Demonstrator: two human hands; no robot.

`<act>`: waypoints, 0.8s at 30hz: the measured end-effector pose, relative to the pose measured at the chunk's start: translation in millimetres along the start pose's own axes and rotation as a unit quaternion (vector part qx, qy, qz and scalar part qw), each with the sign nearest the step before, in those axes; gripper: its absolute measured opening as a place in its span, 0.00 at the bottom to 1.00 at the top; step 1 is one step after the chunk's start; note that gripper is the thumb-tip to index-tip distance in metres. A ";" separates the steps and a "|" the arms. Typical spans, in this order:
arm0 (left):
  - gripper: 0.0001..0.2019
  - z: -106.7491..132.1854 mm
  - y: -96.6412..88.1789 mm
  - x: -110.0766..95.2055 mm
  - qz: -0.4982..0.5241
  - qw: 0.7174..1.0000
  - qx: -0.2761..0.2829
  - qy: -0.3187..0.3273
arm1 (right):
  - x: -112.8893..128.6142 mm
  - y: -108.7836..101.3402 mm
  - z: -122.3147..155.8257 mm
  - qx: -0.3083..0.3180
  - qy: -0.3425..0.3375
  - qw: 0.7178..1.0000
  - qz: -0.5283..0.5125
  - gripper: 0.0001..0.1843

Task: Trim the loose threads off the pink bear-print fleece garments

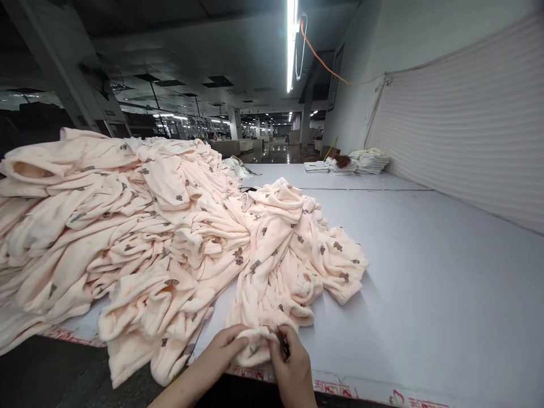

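A peach fleece garment [289, 255] with small brown prints lies spread on the white table [425, 272], its near edge at the table's front. My left hand [221, 351] grips that near edge with curled fingers. My right hand [293, 362] pinches the same edge beside it, and a small dark object I cannot make out shows at its fingertips.
A big heap of the same peach garments [106, 226] covers the table's left half and hangs over the front edge. Stacks of folded white and pale cloth [361, 161] sit at the far end. A ribbed white wall covering [467, 130] runs along the right.
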State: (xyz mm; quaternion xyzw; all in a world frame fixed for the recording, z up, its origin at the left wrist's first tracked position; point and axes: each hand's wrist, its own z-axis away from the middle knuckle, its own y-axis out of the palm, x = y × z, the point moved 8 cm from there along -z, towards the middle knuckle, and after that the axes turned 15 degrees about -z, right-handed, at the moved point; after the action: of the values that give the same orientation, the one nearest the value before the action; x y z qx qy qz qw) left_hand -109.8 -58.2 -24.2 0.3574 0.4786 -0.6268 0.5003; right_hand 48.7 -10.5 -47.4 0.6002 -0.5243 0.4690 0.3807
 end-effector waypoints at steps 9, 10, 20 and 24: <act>0.15 -27.6 20.2 -24.8 0.189 0.978 0.081 -0.020 | 20.5 -16.1 -30.7 0.010 0.026 0.997 -0.068 0.09; 0.15 -28.6 22.4 -25.8 0.192 0.978 0.084 -0.018 | 22.4 -16.9 -28.1 0.010 0.026 0.997 -0.073 0.09; 0.10 -33.7 -0.7 -32.7 0.003 0.999 0.042 0.019 | 3.0 -47.3 -40.9 -0.061 0.039 0.996 -0.059 0.09; 0.14 -7.3 -46.9 -10.9 -0.185 0.981 -0.055 0.035 | -15.7 -56.6 -56.5 -0.068 0.046 0.995 -0.047 0.10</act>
State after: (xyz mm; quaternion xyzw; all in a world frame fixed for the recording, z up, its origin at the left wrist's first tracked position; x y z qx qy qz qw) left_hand -152.9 -46.1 -4.8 0.2560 0.5873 -0.6687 0.3773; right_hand 95.2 56.5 -45.3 0.5744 -0.5080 0.4410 0.4663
